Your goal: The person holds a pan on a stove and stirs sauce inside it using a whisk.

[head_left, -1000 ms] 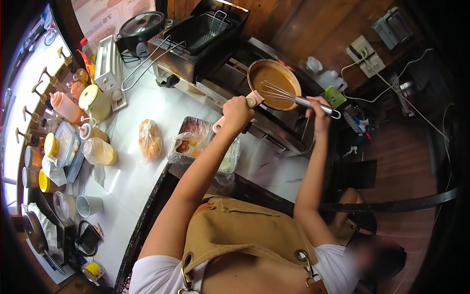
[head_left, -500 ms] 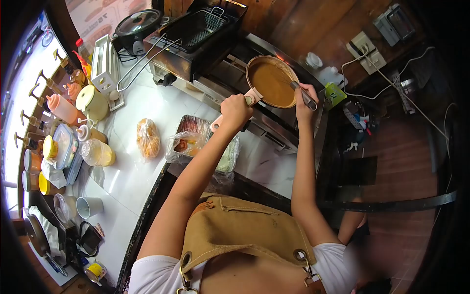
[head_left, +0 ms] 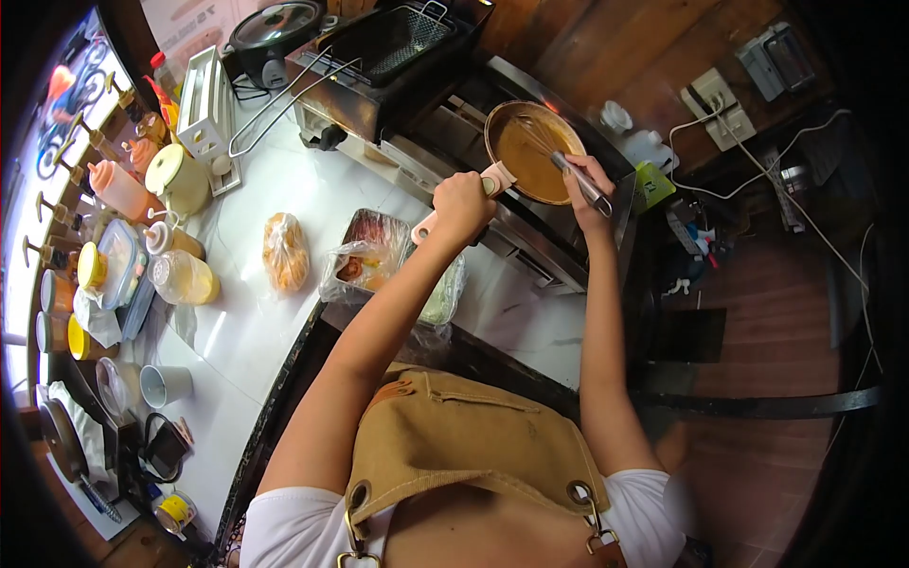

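Observation:
My left hand is closed around the pink handle of a pan. The pan sits over the stove and holds a brown sauce. In my right hand is a whisk, gripped by its metal handle at the pan's right rim. The whisk's wires dip into the sauce, toward the middle of the pan. Below my left hand, beside the forearm, stands a metal tray with plastic-wrapped food. A bag of bread-like food lies to its left.
A fryer with a wire basket stands left of the pan. Squeeze bottles, pump bottles and jars crowd the counter's left side. A white rack is behind them. Cords hang from the wall outlet at right.
The whisk's wires have swung from the right side of the sauce toward the pan's upper middle, and its handle tilts more. My left hand keeps its hold; the view has shifted slightly.

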Demonstrator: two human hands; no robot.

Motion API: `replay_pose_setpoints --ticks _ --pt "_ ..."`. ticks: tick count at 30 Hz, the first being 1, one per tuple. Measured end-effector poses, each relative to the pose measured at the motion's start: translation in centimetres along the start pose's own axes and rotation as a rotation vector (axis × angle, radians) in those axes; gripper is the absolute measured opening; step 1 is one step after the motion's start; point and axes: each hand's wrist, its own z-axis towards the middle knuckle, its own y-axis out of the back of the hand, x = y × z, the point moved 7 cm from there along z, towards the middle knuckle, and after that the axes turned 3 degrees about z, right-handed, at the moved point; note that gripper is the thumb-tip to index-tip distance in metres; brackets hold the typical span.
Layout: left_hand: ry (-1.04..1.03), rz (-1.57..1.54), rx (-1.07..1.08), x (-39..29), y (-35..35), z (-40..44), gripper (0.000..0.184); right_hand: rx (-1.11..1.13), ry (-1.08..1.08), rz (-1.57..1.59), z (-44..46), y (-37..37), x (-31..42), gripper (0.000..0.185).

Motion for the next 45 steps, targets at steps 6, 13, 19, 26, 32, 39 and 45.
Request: replay_pose_setpoints --ticks 6,13,19,26,32,39,45 --pt "-0.003 -0.035 -0.091 1.5 -3.6 1.1 0.022 -0.218 0.161 -0.272 -1.6 1.0 0.8 0.015" --pt "0.107 0.096 0.046 1.5 -5.9 3.5 0.015 -0.279 -0.293 -0.162 -5.1 2.2 -0.9 0.023" --pt "0.11 0.103 0.051 0.3 -4.1 2.1 0.019 -0.201 -0.191 -0.058 -3.2 0.2 -1.4 0.028" --pt "0.183 -0.424 0.093 1.8 -6.8 2.7 0.019 -0.397 -0.282 -0.1 -5.0 3.8 -4.7 0.024" --pt "-0.126 -0.144 -0.118 1.5 -2.0 1.1 0.023 -0.481 -0.276 -0.05 -5.9 0.5 3.5 0.013" --pt "-0.118 0.207 -0.051 0.2 -1.0 0.5 0.036 -0.5 -0.045 -0.16 -7.0 1.3 7.5 0.02" --pt "-0.081 0.187 0.067 -0.1 -1.1 1.0 0.068 -0.431 -0.12 -0.199 -7.0 0.7 8.9 0.015"
